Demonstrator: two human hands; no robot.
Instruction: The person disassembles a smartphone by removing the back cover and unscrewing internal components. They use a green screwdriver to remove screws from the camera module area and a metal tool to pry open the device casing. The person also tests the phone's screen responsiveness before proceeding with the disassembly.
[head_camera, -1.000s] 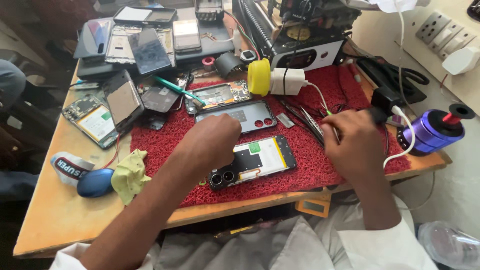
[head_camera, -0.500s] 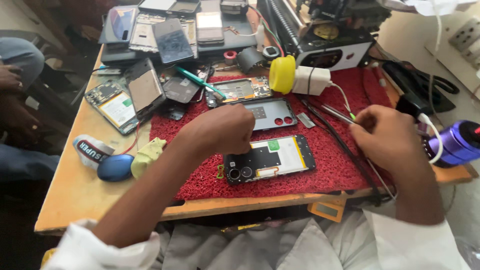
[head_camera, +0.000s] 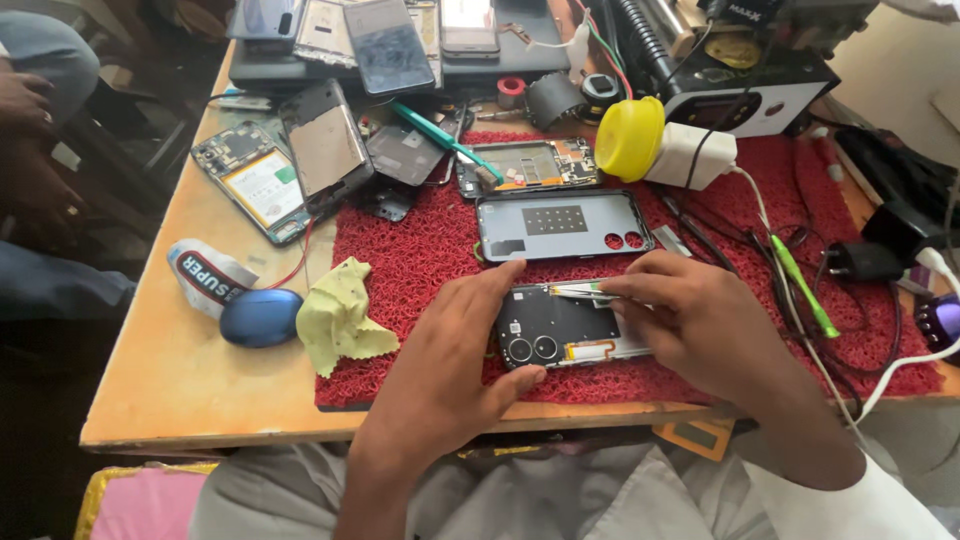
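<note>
Opened phone (head_camera: 560, 335) lies flat on red mat (head_camera: 420, 260) — long axis left-right, camera end leftward. Left hand (head_camera: 455, 365) grips its left end; right hand (head_camera: 700, 325) pinches tweezers (head_camera: 575, 291) over its top edge.

A crumpled white packet (head_camera: 207, 277) with red and dark print is lying at the wooden table's left — just beside a blue oval thing. Phones with dark glass screens (head_camera: 388, 45) are resting at the far edge; one screen (head_camera: 468, 12) is glowing pale.
</note>
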